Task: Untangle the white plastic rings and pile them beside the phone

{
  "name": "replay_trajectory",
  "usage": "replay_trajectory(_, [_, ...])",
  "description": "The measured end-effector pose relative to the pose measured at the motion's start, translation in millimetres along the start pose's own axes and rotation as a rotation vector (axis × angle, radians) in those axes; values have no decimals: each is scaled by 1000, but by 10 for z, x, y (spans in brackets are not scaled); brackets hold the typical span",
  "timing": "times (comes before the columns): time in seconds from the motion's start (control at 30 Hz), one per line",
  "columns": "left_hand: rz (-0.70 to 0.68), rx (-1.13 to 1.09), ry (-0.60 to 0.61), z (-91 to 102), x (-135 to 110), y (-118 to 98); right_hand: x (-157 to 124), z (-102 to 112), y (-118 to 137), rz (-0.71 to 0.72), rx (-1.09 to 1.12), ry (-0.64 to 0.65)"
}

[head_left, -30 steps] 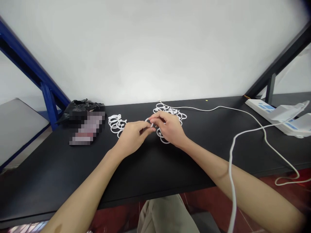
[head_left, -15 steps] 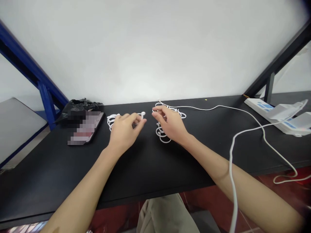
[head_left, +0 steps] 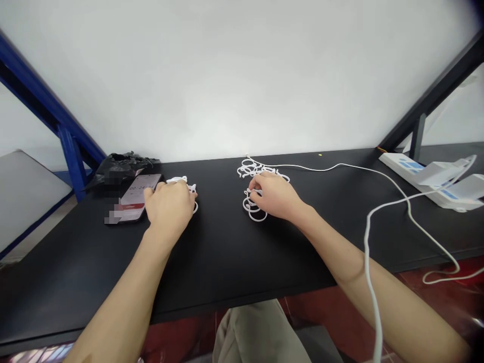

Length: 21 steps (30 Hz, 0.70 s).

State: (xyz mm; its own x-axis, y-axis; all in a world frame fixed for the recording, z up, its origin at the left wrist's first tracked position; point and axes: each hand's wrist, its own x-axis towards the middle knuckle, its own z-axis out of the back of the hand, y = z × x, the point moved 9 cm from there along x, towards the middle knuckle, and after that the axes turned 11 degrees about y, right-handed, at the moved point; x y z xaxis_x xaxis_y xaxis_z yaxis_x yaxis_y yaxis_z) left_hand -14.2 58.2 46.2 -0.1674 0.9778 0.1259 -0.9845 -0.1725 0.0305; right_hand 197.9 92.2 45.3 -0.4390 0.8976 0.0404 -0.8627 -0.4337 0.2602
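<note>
My left hand (head_left: 170, 204), palm down, covers part of the left pile of thin white loops (head_left: 195, 207). A small white end piece (head_left: 192, 188) shows beside its thumb; the fingertips are mostly hidden, so whether they grip it cannot be seen. My right hand (head_left: 275, 195) reaches into the right cluster of white loops (head_left: 257, 219), thumb and forefinger closed on a white loop (head_left: 248, 192) at the cluster's left side. More tangled white loops (head_left: 247, 169), with small knobs, lie behind the right hand.
A phone (head_left: 132, 205) showing a timer lies left of my left hand, near a crumpled black bag (head_left: 121, 166). A white cable (head_left: 340, 164) crosses the black table (head_left: 223, 262) and hangs over my right forearm. White devices (head_left: 427, 176) stand at right. A blue frame (head_left: 49, 101) borders the left.
My left hand has moved left, from the middle to the left pile, with the white piece it held. The right hand has lowered, its fingers closing at the right cluster.
</note>
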Motion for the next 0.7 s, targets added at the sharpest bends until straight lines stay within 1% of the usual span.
replay_trajectory(0.1, [-1, -32, 3, 22, -4, 2, 1, -53, 12, 31, 19, 73])
replay_trajectory(0.23, [7, -100, -88, 145, -14, 2, 5, -111, 17, 57, 17, 99])
replay_trajectory(0.3, [-25, -178, -135, 203, -7, -19, 9, -105, 24, 71, 20, 81])
replay_trajectory(0.33, [-63, -239, -148, 222, -3, -48, 9, -83, 27, 76, 32, 55])
replay_trajectory(0.4, [-169, -388, -157, 245, -2, -138, -2, 0, 37, 84, 78, -34])
replay_trajectory(0.47, [-273, -527, -129, 237, -20, -254, -33, 87, 73, 102, 133, -134])
replay_trajectory(0.53, [-354, -623, -65, 195, -50, -380, -71, 127, 147, 136, 177, -197])
replay_trajectory(0.6, [-404, -690, 22, 130, -82, -490, -105, 114, 240, 170, 202, -216])
replay_trajectory(0.7, [-422, -773, 132, 47, -107, -572, -144, 52, 365, 210, 225, -207])
